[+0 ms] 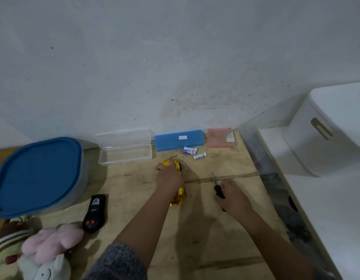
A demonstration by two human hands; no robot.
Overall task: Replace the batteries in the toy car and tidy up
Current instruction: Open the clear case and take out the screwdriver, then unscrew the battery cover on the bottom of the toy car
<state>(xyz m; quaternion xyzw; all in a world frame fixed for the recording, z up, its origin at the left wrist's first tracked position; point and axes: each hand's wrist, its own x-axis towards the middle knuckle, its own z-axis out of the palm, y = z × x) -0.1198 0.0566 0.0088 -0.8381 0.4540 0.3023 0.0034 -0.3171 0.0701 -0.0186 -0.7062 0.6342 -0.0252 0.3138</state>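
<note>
Gold and shiny, the toy car (180, 196) is mostly buried under the left hand (169, 176). Only its 2 ends poke out, 1 past the fingers and 1 by the wrist, plus a dark bit on its right side that might be a wheel. Can't tell which way up it is, and no battery cover is visible. It sits mid-way across the wooden table (225, 235), just in front of the blue case (180, 140). The left hand's fingers are curled over it, gripping it.

The right hand (233, 197) is closed around a screwdriver (218, 189). The fist hides most of the black handle, and the metal shaft points toward the wall, apart from the car.

White batteries (199, 156) with blue and red print lie between the car and the blue case. Too blurry to tell if there are 2 or 3.

An open clear case (124, 146) sits left of the blue one, and a pink case (220, 137) sits right of it. A black remote (94, 213) lies nearer the left edge. The plush toys (41, 249) are cut off at the bottom-left corner.
</note>
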